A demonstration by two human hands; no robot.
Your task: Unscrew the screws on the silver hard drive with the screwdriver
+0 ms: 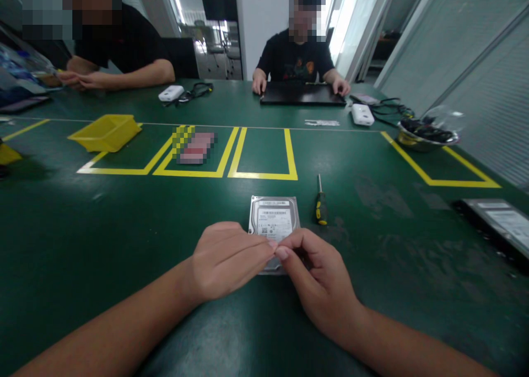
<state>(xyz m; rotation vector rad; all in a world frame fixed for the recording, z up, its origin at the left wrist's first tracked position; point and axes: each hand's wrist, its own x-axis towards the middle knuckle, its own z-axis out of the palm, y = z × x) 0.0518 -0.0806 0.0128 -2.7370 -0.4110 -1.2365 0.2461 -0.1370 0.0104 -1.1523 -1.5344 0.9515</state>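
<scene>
1. Yellow tray [103, 139]: I saw it beyond and to the left of the left hand, well apart from it.
2. Left hand [231, 261]: its fingers lay straight and together, tips meeting those of the right; I could not tell whether they held anything.
3. Hard drive [273, 214]: it lay label up beneath and just beyond both hands' fingertips. The visible casing looked closed, so I judged it unopened; whether any screws were out, I could not tell.
4. Right hand [320, 280]: thumb and forefinger were drawn together; a small part between them could not be made out.
5. Screwdriver [320, 209]: it lay unheld just beyond the right hand, so I judged no driving under way.
6. Second drive [502, 228]: it lay well right of the right hand, untouched.
</scene>
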